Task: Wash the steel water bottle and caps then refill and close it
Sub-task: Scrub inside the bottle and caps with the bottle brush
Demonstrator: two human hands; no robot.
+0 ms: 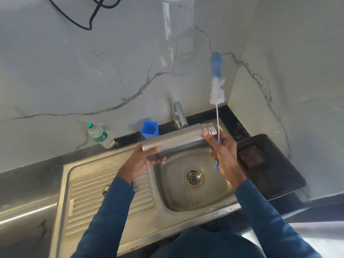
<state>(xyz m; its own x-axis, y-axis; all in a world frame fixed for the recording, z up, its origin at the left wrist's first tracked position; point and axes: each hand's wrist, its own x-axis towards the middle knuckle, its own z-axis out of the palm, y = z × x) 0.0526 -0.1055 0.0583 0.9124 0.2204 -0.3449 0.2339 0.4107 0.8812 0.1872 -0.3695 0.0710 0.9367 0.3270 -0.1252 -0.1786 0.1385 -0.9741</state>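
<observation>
Nearest the camera are two blue sleeves (111,211), reaching out over the sink (186,192). The left hand (141,161) cups the base end of the bottle (175,141), fingers curled under and around it. The right hand (223,149) grips the brush (216,86) by its thin handle, and its thumb also presses on the bottle just below the neck. The bottle hangs in the air above the basin, just in front of the tap (179,114). Its long axis runs nearly level, base toward the left and slightly lower, threaded mouth up and to the right; whether a cap is on the mouth is hard to tell. The brush stands almost upright, bristle head high against the wall, loop end hanging below the right hand. As a judgement: the bottle is rigid steel, smooth and likely slick once wet or soapy, and light if empty, so a wrap around the body near the base is the sound hold, with the neck steadied while the brush goes in. The brush stem looks thin and springy. On the counter sit a plastic bottle (100,135), a blue cup (149,129) and a dark tray (275,164) holding a scrubber (251,157).
</observation>
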